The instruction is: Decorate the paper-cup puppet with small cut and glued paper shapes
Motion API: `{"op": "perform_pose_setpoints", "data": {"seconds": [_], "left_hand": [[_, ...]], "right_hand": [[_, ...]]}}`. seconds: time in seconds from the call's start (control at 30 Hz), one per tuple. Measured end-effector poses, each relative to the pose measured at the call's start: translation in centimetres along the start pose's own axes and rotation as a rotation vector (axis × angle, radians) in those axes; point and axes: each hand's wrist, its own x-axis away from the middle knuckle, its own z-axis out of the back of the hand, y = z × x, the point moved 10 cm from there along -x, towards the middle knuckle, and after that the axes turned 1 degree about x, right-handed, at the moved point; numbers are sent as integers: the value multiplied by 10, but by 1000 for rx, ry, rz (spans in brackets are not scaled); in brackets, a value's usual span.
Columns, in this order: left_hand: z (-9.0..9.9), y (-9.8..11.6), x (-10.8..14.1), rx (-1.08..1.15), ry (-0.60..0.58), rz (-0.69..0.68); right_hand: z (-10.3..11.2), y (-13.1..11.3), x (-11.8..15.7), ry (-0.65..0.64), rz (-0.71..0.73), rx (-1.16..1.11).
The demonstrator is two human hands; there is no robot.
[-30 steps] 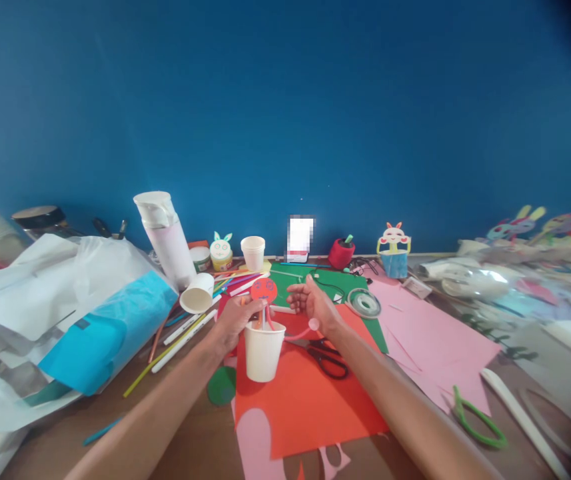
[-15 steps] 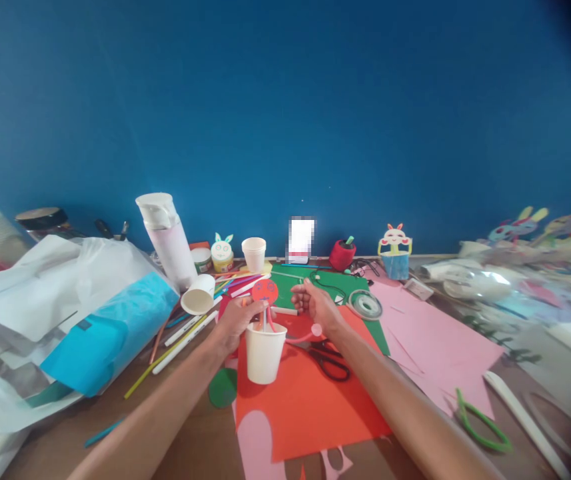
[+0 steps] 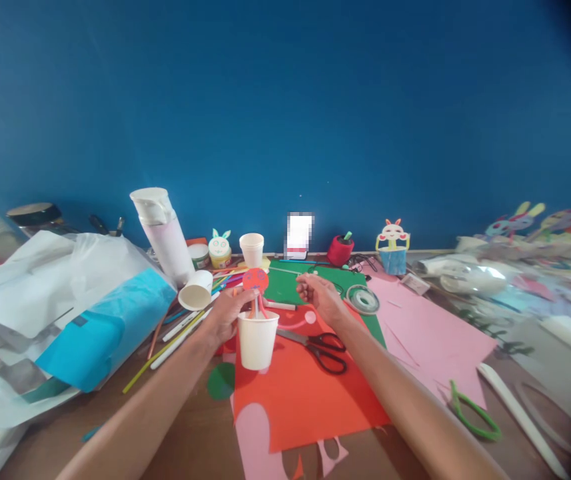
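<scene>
My left hand (image 3: pixel 230 308) pinches the stem just under a round red paper face (image 3: pixel 256 281). Below the face, a white stick and pink-red pipe cleaner pieces go down into a white paper cup (image 3: pixel 258 341), which is over the orange-red sheet (image 3: pixel 315 407). To the right, my right hand (image 3: pixel 318 293) is raised above the sheets with its fingers curled together; whether something small is between them is too small to tell. Black-handled scissors (image 3: pixel 322 347) lie on the orange-red sheet between the cup and my right forearm.
Left are a plastic bag with a blue pack (image 3: pixel 110 333), a thermos (image 3: pixel 165 233), a tipped cup (image 3: pixel 196 291) and straws. Behind stand a cup (image 3: pixel 252 250) and a phone (image 3: pixel 299 235). Right are a tape roll (image 3: pixel 362 299), pink paper (image 3: pixel 435 327) and a green pipe cleaner (image 3: pixel 475 417).
The cup and the red face in my left hand have shifted slightly left and up. My right hand has moved a little, and more of the scissors shows. The whole view has shifted slightly.
</scene>
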Motion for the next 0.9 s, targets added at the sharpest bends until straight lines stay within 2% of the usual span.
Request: {"op": "perform_pose_setpoints", "data": {"seconds": [0.13,0.27,0.37,0.47,0.57,0.67,0.73,0.8,0.9], "left_hand": [[7,19,2,-5,40,-47],[26,42,7,53,170,-142],[37,59,10,83,200,-229],[49,70,11,79,240,-280],[53,66,9,105,259,-280],[42,52,2,114,192,-256],[36,42,-2,101,157,-234],[36,37,-3,102,166,-230],[40,35,-3,116,190,-216]], "right_hand": [[2,-7,2,10,25,54],[-1,-15,3,5,82,169],[-12,-18,6,-58,110,367],[-35,-20,15,-160,167,611],[-71,-25,36,-318,318,870],[-110,-15,66,-617,417,1046],[-126,-6,81,-759,463,1165],[-132,0,89,-807,505,1293],[-135,3,91,-789,528,1461]]}}
